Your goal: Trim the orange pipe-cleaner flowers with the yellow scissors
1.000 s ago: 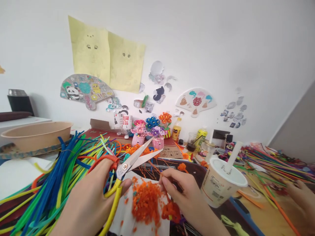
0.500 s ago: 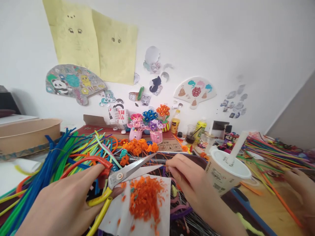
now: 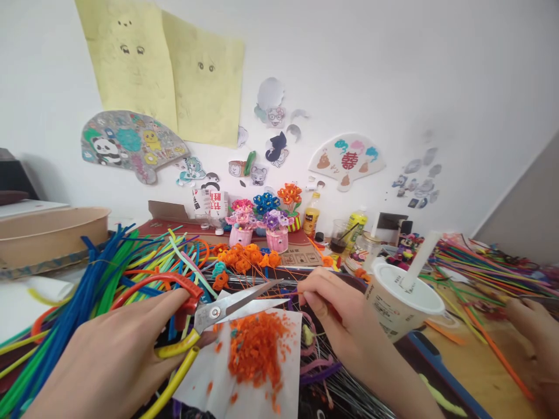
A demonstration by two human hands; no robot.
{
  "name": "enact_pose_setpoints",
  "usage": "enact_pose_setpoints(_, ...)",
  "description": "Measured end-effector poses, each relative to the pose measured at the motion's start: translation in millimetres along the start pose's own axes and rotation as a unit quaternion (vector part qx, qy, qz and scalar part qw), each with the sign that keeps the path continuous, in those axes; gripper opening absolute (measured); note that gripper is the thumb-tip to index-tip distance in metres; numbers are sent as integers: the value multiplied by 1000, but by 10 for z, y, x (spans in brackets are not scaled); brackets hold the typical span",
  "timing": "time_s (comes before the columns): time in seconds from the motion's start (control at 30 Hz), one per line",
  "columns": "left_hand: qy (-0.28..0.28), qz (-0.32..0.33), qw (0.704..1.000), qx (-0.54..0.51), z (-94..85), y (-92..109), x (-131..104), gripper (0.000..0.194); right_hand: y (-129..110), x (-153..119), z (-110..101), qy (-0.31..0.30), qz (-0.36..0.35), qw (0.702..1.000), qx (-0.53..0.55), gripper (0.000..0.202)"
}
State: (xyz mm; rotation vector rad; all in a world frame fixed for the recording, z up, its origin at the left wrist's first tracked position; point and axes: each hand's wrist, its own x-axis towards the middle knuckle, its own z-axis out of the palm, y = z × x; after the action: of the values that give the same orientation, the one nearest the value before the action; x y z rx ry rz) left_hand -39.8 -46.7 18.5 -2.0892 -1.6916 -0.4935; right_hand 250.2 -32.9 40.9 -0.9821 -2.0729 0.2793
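My left hand [image 3: 117, 343] is closed round the red and yellow handles of a pair of scissors [image 3: 215, 313]. The blades point right and stand a little apart. My right hand [image 3: 336, 308] pinches a thin orange stem [image 3: 286, 295], which runs left from the fingertips to near the blade tips. Below the blades lies a white sheet [image 3: 244, 404] with a heap of orange fluff clippings [image 3: 255, 352]. Behind the scissors is a cluster of orange fuzzy flowers [image 3: 244, 258].
Bundled blue pipe cleaners [image 3: 82, 302] lie at the left. A lidded cup with a straw [image 3: 404, 297] stands beside my right forearm. Potted fuzzy flowers [image 3: 277, 238] and bottles [image 3: 311, 215] stand behind. Another person's hand [image 3: 533, 331] is at the far right.
The scissor blades have closed partway and sit slightly lower. More of the orange stem shows left of my right fingertips. The view has shifted a little.
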Motion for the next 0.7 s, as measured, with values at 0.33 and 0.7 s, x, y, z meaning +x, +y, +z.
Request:
enact_pose_setpoints(0.33, -11, -43, 998, -49, -84, 72, 23, 29, -14, 1, -38, -1, 8, 1000, 16, 23)
enact_pose_setpoints(0.7, -133, -164, 832, -512, 23, 372, 99, 32, -36, 8, 72, -94, 84, 991, 46, 19)
